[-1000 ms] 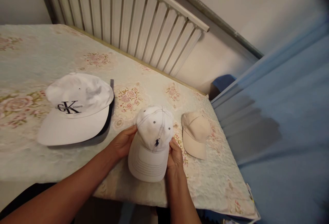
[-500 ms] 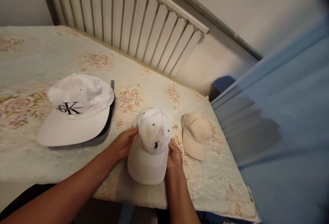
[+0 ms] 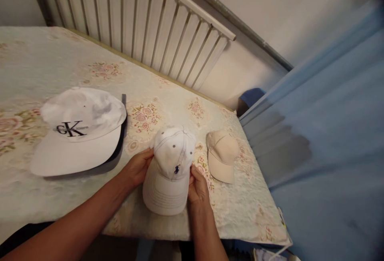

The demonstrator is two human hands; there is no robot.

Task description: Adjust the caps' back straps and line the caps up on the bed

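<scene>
The quilted, flower-printed cloth (image 3: 172, 103) is spreading under the caps, and the view is shifting slightly while the grip is staying steady, so the handling is holding at the same stage. A broad, rumpled lettered cap (image 3: 90, 111) is lying at left; a rounded, seam-stitched white cap (image 3: 166, 157) is facing bill-first near the cloth's front edge, beside a smooth beige cap (image 3: 223, 155). The left hand (image 3: 139, 167) and right hand (image 3: 198, 185) are pinching the white cap's opposite sides, some fingers hidden.
</scene>
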